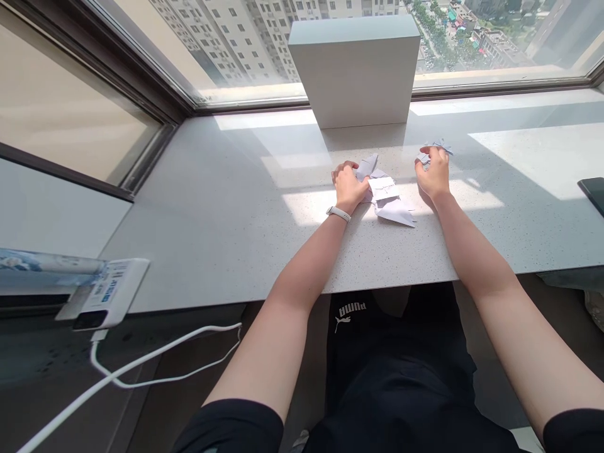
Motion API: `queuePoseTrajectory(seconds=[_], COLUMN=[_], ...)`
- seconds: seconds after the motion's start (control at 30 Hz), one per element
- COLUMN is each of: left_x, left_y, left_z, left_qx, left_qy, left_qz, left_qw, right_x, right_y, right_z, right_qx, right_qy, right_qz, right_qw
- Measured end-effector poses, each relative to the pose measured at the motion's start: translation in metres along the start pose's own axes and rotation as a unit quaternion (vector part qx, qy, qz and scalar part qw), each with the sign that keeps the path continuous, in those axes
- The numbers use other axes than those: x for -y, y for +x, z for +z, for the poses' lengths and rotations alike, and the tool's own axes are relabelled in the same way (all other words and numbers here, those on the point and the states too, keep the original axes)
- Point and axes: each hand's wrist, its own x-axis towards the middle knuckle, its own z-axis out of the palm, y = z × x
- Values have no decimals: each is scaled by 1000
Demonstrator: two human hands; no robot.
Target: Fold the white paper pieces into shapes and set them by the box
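White folded paper pieces (395, 211) lie in a loose group on the speckled white sill, some pointed and some squarish. At the left side of this group, my left hand (348, 184) is closed on a folded paper, thumb to the right and fingers curled behind it. A pale band circles that wrist. Further right, my right hand (435, 171) curls its fingers around a small folded paper piece (423, 157). Beyond its fingertips a spiky bit of paper (442, 146) shows, partly hidden by the hand.
Behind the papers a white box (363, 82) stands upright against the window. A dark phone-like object (593, 192) lies at the right edge. To the left, a white power bank (113, 292) with a white cable (155, 352) sits by the sill's front edge.
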Motion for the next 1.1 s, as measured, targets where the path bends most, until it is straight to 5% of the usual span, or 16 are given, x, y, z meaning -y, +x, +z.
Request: queuePoseTrajectory(seconds=[0.1,0.27,0.47,0.7,0.83,1.1], left_x=[3,8,6,-3,-1,6], left_y=[1,2,-1,-5,-3,8], left_z=[2,2,-3,-10,-8,-4], left_qx=[-19,-41,-62,-85,-103,-109], left_qy=[-25,-111,-211,-276,-286,-336], left_qz=[6,-14,-42,-38,-36,-55], left_qw=[999,993,975,957,952,934], right_x=[-22,-37,-31,-28,-8,60], right_y=[24,34,25,28,25,-27], right_z=[-11,-12,-13,-11,-13,-2], right_qx=[-41,-26,-45,-57,-55,151], right_qy=[-18,-39,14,197,241,263], right_qz=[32,57,54,150,144,97], right_qw=[999,997,997,967,958,948])
